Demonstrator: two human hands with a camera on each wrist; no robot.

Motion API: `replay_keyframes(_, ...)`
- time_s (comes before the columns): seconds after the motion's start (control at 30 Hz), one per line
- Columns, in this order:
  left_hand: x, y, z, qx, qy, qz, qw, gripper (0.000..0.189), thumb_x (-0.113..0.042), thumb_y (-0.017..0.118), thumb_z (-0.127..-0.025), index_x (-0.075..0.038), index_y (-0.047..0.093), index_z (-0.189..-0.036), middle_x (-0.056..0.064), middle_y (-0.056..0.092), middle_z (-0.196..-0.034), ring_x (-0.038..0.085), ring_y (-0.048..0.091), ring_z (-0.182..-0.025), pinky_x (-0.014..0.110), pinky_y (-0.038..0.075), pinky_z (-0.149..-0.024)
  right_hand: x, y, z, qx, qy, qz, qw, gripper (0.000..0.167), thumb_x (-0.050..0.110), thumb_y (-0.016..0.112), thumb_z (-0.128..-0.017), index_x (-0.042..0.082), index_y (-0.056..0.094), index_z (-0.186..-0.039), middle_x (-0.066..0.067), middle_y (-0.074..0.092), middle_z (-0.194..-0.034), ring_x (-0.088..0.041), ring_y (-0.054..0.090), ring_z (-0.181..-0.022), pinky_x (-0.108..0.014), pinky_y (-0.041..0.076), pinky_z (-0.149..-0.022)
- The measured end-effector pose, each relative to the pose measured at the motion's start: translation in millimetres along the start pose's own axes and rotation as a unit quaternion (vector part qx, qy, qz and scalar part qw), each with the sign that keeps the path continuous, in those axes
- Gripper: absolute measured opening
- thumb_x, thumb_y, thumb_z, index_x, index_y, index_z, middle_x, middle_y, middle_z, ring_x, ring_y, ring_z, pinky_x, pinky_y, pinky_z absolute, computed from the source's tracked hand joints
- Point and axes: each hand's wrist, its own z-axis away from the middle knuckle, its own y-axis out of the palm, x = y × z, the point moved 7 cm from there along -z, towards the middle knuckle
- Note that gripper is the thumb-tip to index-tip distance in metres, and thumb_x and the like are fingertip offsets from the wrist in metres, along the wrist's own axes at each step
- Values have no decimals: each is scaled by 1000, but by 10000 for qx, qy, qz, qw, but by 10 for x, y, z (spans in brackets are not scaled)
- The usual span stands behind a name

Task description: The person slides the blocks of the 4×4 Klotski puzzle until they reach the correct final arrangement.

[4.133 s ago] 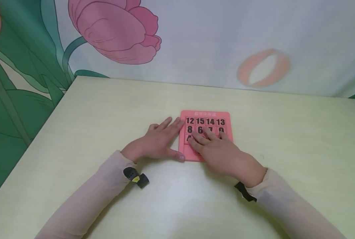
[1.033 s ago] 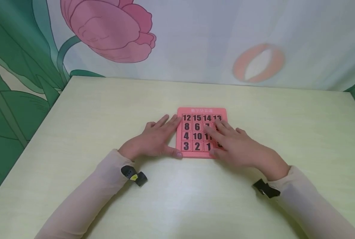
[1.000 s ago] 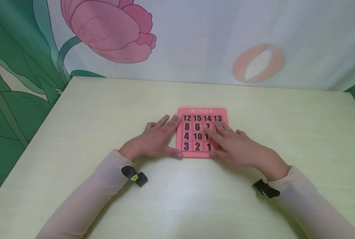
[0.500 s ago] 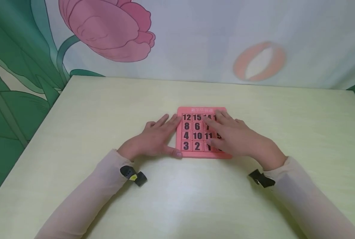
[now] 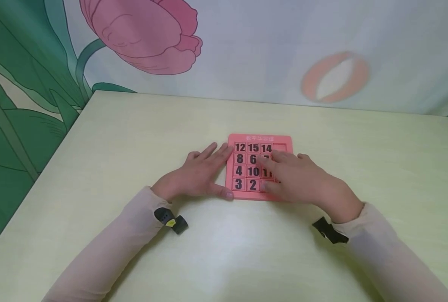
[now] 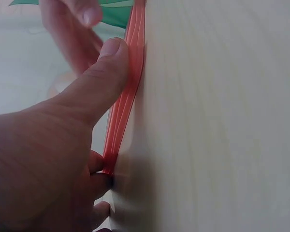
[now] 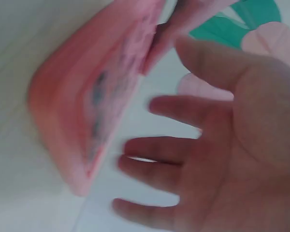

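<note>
Puzzle (image 5: 246, 165): flat on worktop (image 5: 224, 243); probably light, stiff, smooth-tiled. Left hand (image 5: 199, 176): fingers spread, touching puzzle's left rim (image 5: 229, 172). Right hand (image 5: 303, 180): fingers extended, over puzzle's right side. Best hold: opposite rims.

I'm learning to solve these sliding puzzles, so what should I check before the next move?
1. Board flat on the table: ok.
2. Left hand touching the board's left side: ok.
3. Free slot present: ok, top right.
4. Tile 14 beside it, readable: ok.
5. View below the slot: not ok, the right hand blocks it.
6. Right fingertips touching a tile: cannot tell.
</note>
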Motion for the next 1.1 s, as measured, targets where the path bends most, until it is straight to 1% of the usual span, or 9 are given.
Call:
replay_keyframes(0.1,-12,-8,6,23,-25,-7,10000,121,-73,67,-82,-14,0,-164,4,-2,-169,30,-7,-153,55,14,-115,-30,-7,-110,-143,-11,-57,9999,72,39,60,-101,10,32,-160,-21,23,-163,-37,15,-152,-68,19,-112)
replay_keyframes(0.2,6,7,15,29,-51,25,10000,121,-73,66,-82,-14,0,-164,4,-2,-169,30,-8,-153,56,15,-115,-66,56,-214,77,8,-205,9998,77,42,59,-101,11,24,-162,-17,17,-166,-34,9,-153,-66,15,-114)
replay_keyframes(0.33,21,11,16,-21,-31,33,10000,121,-73,66,-82,-15,0,-164,4,-3,-169,30,-8,-153,55,15,-115,-155,67,-204,377,297,-259,9985,82,45,61,-99,6,23,-161,-17,20,-165,-35,13,-152,-68,16,-112)
replay_keyframes(0.5,17,7,-4,-50,-28,43,10000,122,-73,68,-81,-14,0,-164,4,-3,-169,29,-8,-153,55,14,-115,-252,2,-129,371,678,-51,9970,78,43,60,-100,5,27,-160,-21,24,-163,-43,14,-150,-71,17,-110)
replay_keyframes(0.67,2,5,-3,20,-42,37,10000,121,-73,67,-82,-14,0,-164,4,-3,-169,29,-8,-154,55,14,-115,-136,56,-242,252,324,48,9991,72,40,55,-103,8,26,-161,-17,17,-166,-42,8,-151,-70,18,-111)
replay_keyframes(0.77,2,0,11,41,-38,8,10000,120,-73,66,-82,-14,0,-164,3,-3,-169,30,-8,-154,56,15,-114,-23,89,-330,266,49,-29,9996,69,41,52,-104,7,28,-160,-14,19,-166,-41,8,-152,-69,17,-112)
replay_keyframes(0.83,9,-1,21,46,-44,9,10000,119,-72,66,-83,-14,0,-164,3,-3,-169,30,-8,-154,55,15,-114,16,97,-362,333,13,-45,9994,68,43,49,-105,8,29,-160,-13,19,-166,-40,7,-152,-69,15,-113)
replay_keyframes(0.9,16,1,25,43,-57,30,10000,119,-72,66,-83,-14,0,-164,3,-3,-169,29,-8,-154,55,15,-114,7,87,-364,382,103,24,9992,67,43,47,-106,8,30,-159,-14,21,-165,-41,8,-152,-69,16,-112)
replay_keyframes(1.1,17,11,3,19,-61,59,10000,120,-72,67,-82,-14,0,-164,2,-3,-169,28,-8,-154,54,14,-115,-123,17,-284,457,704,105,9964,60,35,47,-106,6,34,-158,-17,24,-164,-45,18,-149,-74,26,-105)
